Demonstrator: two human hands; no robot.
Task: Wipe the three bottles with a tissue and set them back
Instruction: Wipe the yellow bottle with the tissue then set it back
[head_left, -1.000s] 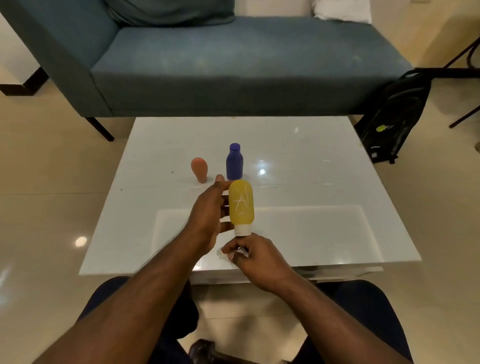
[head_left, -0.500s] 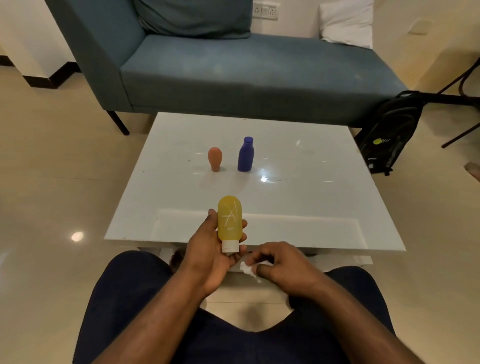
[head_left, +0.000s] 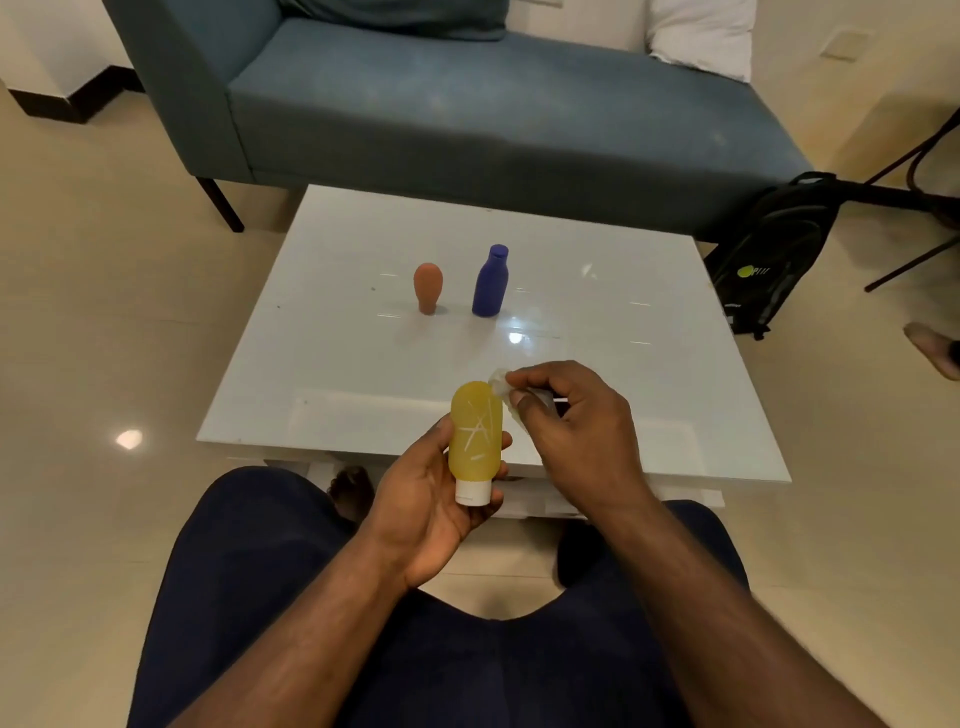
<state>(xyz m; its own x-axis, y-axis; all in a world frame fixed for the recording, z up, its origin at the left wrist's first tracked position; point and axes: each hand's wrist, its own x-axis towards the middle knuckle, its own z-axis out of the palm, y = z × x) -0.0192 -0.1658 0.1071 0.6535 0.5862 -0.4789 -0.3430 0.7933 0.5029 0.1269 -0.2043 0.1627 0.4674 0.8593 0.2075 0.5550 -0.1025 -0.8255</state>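
Observation:
My left hand (head_left: 423, 512) grips a yellow bottle (head_left: 475, 434) with its white cap pointing down, held above the near edge of the white table (head_left: 649, 374). My right hand (head_left: 566, 426) pinches a small white tissue (head_left: 500, 382) against the bottle's upper right side. An orange bottle (head_left: 428, 287) and a blue bottle (head_left: 490, 282) stand upright side by side near the middle of the table, well beyond both hands.
A blue sofa (head_left: 467, 109) stands behind the table with a white cushion (head_left: 701, 36) on it. A black backpack (head_left: 774, 254) leans on the floor at the right. My knees in dark trousers are below the hands.
My right hand has risen with the tissue from beside the bottle's cap to its upper end. The view has also shifted, and the yellow bottle sits lower and nearer to me.

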